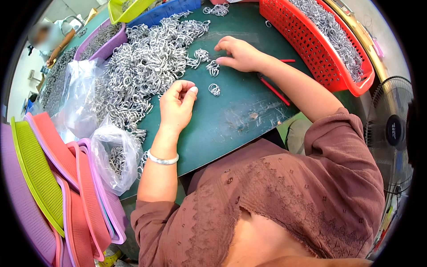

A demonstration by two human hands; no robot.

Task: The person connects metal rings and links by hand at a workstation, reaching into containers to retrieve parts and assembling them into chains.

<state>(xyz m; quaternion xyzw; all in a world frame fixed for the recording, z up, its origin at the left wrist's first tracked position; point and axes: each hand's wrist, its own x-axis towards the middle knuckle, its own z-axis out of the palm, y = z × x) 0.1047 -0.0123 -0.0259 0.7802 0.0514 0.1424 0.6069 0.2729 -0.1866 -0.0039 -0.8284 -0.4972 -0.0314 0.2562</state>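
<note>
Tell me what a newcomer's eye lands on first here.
First, the big heap of small silver metal rings spread over the dark green table, left of centre. Next, the bright red plastic basket of the same rings at upper right. Both bare hands work at the heap's edge: the left hand curled beside it, the right hand touching loose rings.

A red basket [331, 66] filled with metal pieces is seen at the upper right. Stacked trays [66, 178] in pink, purple and green are piled at the lower left, with clear plastic bags [116, 155] beside them. A fan [393, 133] is placed at the right edge.
</note>
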